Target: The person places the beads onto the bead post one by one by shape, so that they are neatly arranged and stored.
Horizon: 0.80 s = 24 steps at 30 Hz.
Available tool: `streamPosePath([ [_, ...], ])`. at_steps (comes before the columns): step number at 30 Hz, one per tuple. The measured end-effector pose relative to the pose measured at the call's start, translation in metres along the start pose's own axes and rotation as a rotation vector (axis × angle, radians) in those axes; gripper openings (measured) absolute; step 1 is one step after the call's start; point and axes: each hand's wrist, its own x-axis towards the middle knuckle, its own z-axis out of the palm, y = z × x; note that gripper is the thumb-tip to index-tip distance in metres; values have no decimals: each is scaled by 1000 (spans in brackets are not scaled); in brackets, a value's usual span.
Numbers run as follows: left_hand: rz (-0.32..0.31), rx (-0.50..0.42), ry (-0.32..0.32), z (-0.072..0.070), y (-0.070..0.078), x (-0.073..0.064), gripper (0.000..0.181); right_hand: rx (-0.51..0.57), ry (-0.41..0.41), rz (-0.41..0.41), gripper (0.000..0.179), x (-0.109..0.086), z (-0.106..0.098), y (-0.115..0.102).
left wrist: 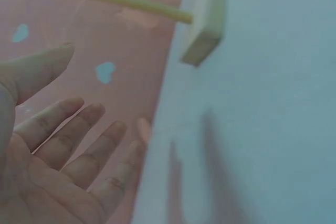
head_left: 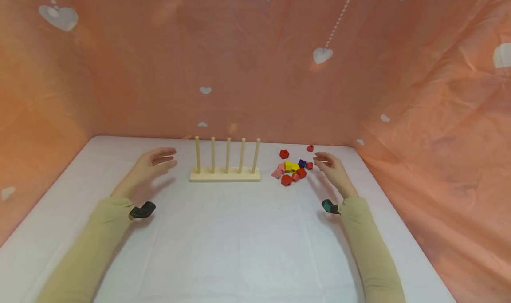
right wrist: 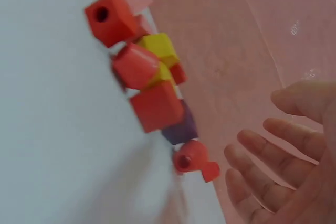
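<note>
A pale wooden peg stand [head_left: 225, 175] with several upright rods stands toward the back of the table. My left hand [head_left: 149, 166] hovers to its left, fingers spread and palm empty in the left wrist view. Right of the stand lies a loose group of wooden beads: red [head_left: 286, 180], yellow [head_left: 288, 166], pink [head_left: 277, 173] and a single purple one [head_left: 302, 163]. Holes show in a red bead [right wrist: 111, 19] in the right wrist view. My right hand [head_left: 333, 169] hangs just right of the group with fingers relaxed, holding nothing.
A white cloth covers the table [head_left: 239, 241]. Behind and on both sides hangs an orange-pink curtain [head_left: 247, 72] with white hearts. Two red beads lie behind the main group, one [head_left: 284, 154] at left and one [head_left: 310, 148] near the back edge.
</note>
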Motion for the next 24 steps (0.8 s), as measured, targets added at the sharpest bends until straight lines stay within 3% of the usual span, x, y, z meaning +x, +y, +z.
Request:
streamPosePath([
  [8,-37,65,-83,15,-16,4,64,-44,-64,-37,41,-9,19,2],
  [14,-1,103,-114,23,-20,12,68,-37,-87,32,41,-9,27,4],
  [20,-15,97,-122,31,-19,18,74,-77,-100,6,41,-5,30,0],
  [24,26,112,-133,34,-21,22,73,-94,-103,9,41,-1,32,9],
])
